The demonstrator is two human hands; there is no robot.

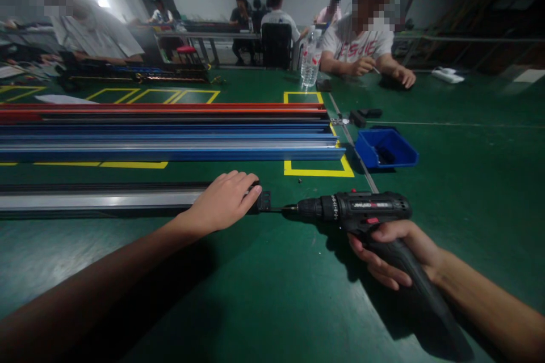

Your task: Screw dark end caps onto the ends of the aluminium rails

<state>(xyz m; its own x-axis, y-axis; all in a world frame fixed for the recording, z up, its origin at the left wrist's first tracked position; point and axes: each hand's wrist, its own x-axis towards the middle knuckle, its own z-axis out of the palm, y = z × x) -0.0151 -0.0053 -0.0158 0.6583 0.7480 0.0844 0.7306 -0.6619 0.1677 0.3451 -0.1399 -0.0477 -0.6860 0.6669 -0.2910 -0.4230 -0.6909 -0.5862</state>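
Observation:
A black cordless drill lies on its side in my right hand, whose fingers wrap round its handle. The drill's long bit points left and meets the black end piece of a long metal rail. My left hand is closed over the right end of that rail, with the thumb along the end piece. Whether the bit's tip sits in a screw is too small to tell. A tiny dark piece, perhaps a screw, lies on the green table beyond the bit.
Blue rails and a red rail lie side by side farther back, across yellow tape outlines. A blue bin with dark parts stands at right. Behind are water bottles and a co-worker seated opposite.

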